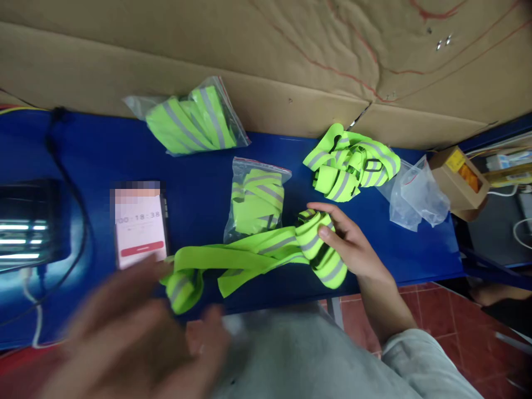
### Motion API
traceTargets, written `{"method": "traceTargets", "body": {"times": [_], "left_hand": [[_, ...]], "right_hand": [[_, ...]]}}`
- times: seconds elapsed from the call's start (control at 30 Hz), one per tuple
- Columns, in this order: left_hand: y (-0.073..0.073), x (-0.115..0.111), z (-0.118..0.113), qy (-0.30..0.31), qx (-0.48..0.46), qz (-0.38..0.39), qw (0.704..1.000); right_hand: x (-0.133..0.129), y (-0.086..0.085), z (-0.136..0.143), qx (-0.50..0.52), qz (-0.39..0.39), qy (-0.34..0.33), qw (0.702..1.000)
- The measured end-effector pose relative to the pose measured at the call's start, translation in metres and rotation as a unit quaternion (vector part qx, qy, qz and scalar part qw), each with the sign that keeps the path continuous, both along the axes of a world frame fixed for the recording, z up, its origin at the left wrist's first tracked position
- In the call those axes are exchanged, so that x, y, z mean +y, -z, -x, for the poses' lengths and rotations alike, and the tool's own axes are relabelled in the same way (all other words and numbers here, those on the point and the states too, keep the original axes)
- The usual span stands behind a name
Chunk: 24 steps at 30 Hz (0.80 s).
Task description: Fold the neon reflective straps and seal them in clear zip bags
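Observation:
Fingers and thumb of my right hand (347, 244) close around a folded bundle of a neon yellow-green reflective strap (274, 245) with grey stripes. From that bundle the strap stretches left along the front of the blue table and ends in a loose loop. My left hand (141, 338), smeared by motion, is low at the left beside this loop, with thumb and forefinger apart. Its fingertip overlaps the loop's edge in view; contact cannot be made out. Just behind the strap lies a clear zip bag (257, 199) packed with similar folded strap.
Another filled zip bag (195, 119) leans near the cardboard wall (266, 105). A loose strap pile (351, 160) lies at back right, beside empty plastic bags (419, 194) and a cardboard box (459, 180). A phone (141, 233) showing a timer, a black device (27, 221) and cables occupy the left.

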<state>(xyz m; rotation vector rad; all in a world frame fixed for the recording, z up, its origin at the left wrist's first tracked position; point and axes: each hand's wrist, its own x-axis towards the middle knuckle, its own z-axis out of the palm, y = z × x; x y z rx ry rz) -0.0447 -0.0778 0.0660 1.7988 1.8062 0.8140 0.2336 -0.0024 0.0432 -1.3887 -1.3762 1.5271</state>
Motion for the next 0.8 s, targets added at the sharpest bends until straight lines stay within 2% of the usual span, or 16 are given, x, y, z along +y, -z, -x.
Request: {"method": "traceTargets", "body": {"times": [0.03,0.07,0.13,0.2,0.27,0.33,0.37,0.4,0.47,0.53,0.6,0.67,0.73,0.8], "left_hand": [[-0.003,0.004,-0.012,0.017,-0.019,-0.012,1.000],[-0.004,0.011,-0.025,0.098,-0.041,0.028,0.994],[0.000,0.030,-0.047,0.213,-0.116,0.123,0.962],[0.008,0.052,-0.062,0.211,-0.211,0.210,0.931],[0.017,0.069,-0.067,0.196,-0.266,0.260,0.907],[0.023,0.078,-0.068,0.209,-0.273,0.283,0.896],[0.025,0.079,-0.068,0.220,-0.267,0.283,0.894],[0.025,0.079,-0.067,0.231,-0.260,0.279,0.895],[0.025,0.075,-0.066,0.251,-0.250,0.265,0.897],[0.022,0.069,-0.063,0.273,-0.239,0.259,0.895],[0.020,0.062,-0.055,0.297,-0.216,0.259,0.893],[0.018,0.055,-0.040,0.310,-0.186,0.256,0.896],[0.017,0.049,-0.022,0.319,-0.150,0.258,0.900],[0.020,0.041,-0.003,0.321,-0.116,0.260,0.903]], "right_hand": [[-0.003,-0.005,0.004,0.055,0.029,-0.009,0.998],[-0.005,-0.009,0.008,0.106,0.059,-0.015,0.992],[-0.006,-0.013,0.015,0.156,0.088,-0.005,0.984],[-0.005,-0.011,0.016,0.102,0.045,0.032,0.993],[-0.001,-0.005,0.009,-0.019,-0.046,0.089,0.995],[0.000,0.000,-0.002,-0.104,-0.112,0.130,0.980],[-0.001,0.001,-0.008,-0.112,-0.121,0.128,0.978],[-0.004,0.000,-0.013,-0.106,-0.121,0.108,0.981],[-0.013,-0.004,-0.016,-0.111,-0.118,0.014,0.987],[-0.024,-0.010,-0.012,-0.172,-0.148,-0.061,0.972],[-0.033,-0.011,-0.004,-0.250,-0.195,-0.086,0.944],[-0.038,-0.005,-0.001,-0.314,-0.241,-0.117,0.911],[-0.037,0.007,-0.008,-0.373,-0.271,-0.171,0.871],[-0.032,0.017,-0.022,-0.417,-0.284,-0.177,0.845]]}}
